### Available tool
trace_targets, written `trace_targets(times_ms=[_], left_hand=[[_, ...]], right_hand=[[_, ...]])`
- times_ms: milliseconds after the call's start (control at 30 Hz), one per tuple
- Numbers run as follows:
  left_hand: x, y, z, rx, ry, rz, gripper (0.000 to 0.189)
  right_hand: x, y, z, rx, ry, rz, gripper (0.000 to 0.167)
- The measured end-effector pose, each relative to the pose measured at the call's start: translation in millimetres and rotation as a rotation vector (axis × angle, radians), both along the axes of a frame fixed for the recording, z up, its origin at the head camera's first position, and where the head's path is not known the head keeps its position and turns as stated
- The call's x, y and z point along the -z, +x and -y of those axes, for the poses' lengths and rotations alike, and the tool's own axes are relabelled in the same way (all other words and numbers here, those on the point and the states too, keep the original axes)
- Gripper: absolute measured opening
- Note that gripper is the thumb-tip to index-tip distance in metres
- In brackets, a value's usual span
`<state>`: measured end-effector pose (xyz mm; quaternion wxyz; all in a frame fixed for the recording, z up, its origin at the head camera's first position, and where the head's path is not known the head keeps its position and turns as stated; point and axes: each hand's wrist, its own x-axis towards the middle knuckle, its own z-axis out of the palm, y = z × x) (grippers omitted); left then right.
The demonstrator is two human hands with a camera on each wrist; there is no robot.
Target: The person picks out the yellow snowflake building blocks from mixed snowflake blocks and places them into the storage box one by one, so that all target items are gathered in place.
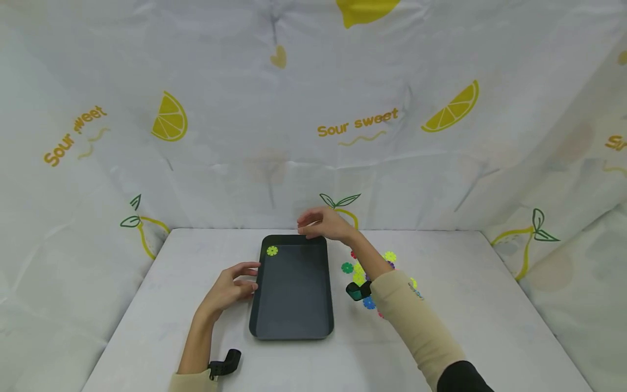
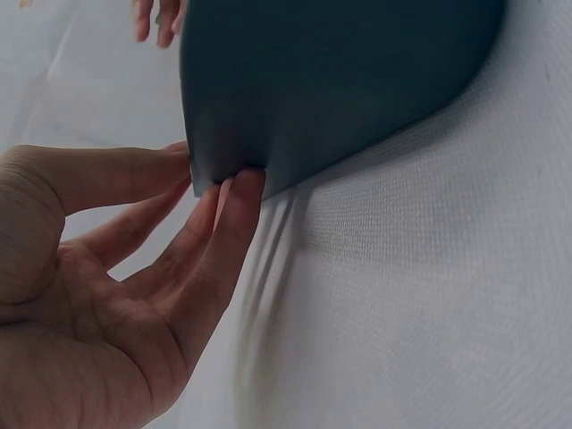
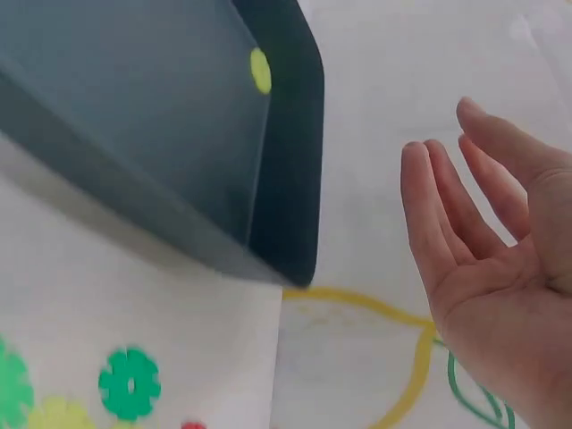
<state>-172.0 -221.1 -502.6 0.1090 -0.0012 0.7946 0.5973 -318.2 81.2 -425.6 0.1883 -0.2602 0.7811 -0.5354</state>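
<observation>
A dark baking tray (image 1: 294, 294) lies lengthwise on the white table. One yellow-green flower-shaped plastic piece (image 1: 272, 250) sits inside it at the far left corner; it also shows in the right wrist view (image 3: 260, 71). My left hand (image 1: 230, 288) holds the tray's left edge, and in the left wrist view its thumb and fingertips (image 2: 246, 183) are against the rim and outer wall. Beyond the far edge of the tray is my right hand (image 1: 323, 223), fingers loosely bent, a gap between it and the tray in the right wrist view, nothing held.
Several colored flower-shaped pieces (image 1: 347, 268) lie right of the tray, partly hidden beneath my right forearm. A white cloth (image 1: 235, 179) with lemon prints hangs behind the far edge of the table (image 1: 431, 256).
</observation>
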Motion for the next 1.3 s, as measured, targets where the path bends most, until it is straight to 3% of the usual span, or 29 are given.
trace_targets(times_ms=[267, 500, 667, 967, 1300], left_hand=[[0.0, 0.6, -1.0, -0.003, 0.005, 0.009, 0.062], [1.5, 1.7, -1.5, -0.014, -0.005, 0.010, 0.062], [2.7, 2.4, -1.0, -0.018, -0.013, 0.009, 0.061], [2.4, 2.8, 0.1, -0.014, -0.012, 0.006, 0.061], [2.0, 1.3, -0.6, -0.005, -0.003, -0.002, 0.061]], right_hand=[[2.0, -11.5, -48.8, -0.005, 0.056, -0.033, 0.032], [6.0, -14.8, -90.0, -0.030, 0.111, 0.006, 0.032], [9.4, -14.7, -120.6, -0.018, 0.136, 0.034, 0.041], [18.7, -12.0, -173.1, 0.038, 0.201, 0.047, 0.042], [37.7, -0.7, -210.7, 0.103, 0.324, 0.074, 0.046]])
